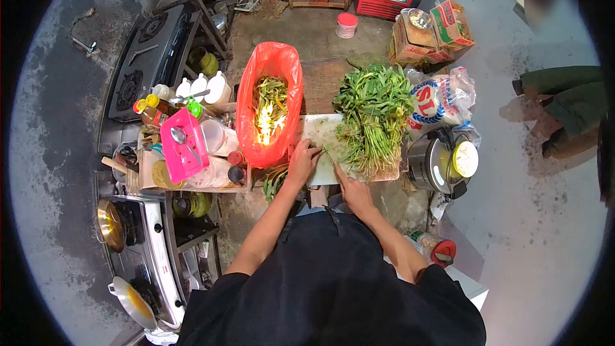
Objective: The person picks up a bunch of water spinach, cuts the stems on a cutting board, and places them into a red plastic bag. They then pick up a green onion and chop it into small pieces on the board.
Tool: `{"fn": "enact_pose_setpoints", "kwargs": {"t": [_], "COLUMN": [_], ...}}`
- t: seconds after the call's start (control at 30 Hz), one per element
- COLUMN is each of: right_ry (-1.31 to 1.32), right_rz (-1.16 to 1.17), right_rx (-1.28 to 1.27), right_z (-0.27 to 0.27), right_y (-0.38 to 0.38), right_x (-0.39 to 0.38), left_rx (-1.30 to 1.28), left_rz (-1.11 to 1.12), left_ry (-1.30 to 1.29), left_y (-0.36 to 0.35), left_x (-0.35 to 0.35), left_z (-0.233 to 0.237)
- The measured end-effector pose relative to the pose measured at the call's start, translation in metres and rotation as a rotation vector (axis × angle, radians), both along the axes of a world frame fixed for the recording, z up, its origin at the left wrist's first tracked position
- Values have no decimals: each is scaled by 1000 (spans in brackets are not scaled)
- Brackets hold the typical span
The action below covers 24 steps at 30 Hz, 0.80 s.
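On the white cutting board [320, 129], my left hand [303, 161] rests near the left edge with its fingers drawn together; whatever they hold is too small to tell. My right hand [355, 193] is closed around a knife [333, 160], whose thin blade points up and left toward my left fingertips. A big heap of leafy green vegetables [375, 115] covers the board's right side, stems toward me. Just beyond my left hand stands an open red plastic bag [248, 115] with cut greens [272, 99] inside, partly washed out by glare.
Left of the bag, a pink tray [181, 131] with spoons sits among bottles and jars. To the right are a printed white sack [442, 99] and a pot [432, 163]. Stoves with pans [112, 224] line the left side. A red-lidded bucket [346, 24] stands on the floor ahead.
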State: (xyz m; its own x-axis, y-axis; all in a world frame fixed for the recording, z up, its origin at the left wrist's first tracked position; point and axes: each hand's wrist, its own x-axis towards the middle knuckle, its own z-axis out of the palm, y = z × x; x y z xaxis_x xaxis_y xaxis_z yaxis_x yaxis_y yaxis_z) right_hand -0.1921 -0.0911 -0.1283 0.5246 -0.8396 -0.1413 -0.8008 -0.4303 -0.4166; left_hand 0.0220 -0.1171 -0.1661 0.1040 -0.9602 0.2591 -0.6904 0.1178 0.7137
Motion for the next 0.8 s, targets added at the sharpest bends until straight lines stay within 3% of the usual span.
{"fn": "enact_pose_setpoints", "kwargs": {"t": [0.47,0.8], "right_ry": [-23,8], "right_rz": [-13,2], "right_rx": [-46,-37], "right_z": [-31,-24], "right_y": [-8,0], "right_x": [15,1], "left_rx": [15,-5], "left_rz": [5,4], "left_ry": [-17,-24], "left_y": [1,3], "left_x": [0,-2], "left_z": [1,7]}}
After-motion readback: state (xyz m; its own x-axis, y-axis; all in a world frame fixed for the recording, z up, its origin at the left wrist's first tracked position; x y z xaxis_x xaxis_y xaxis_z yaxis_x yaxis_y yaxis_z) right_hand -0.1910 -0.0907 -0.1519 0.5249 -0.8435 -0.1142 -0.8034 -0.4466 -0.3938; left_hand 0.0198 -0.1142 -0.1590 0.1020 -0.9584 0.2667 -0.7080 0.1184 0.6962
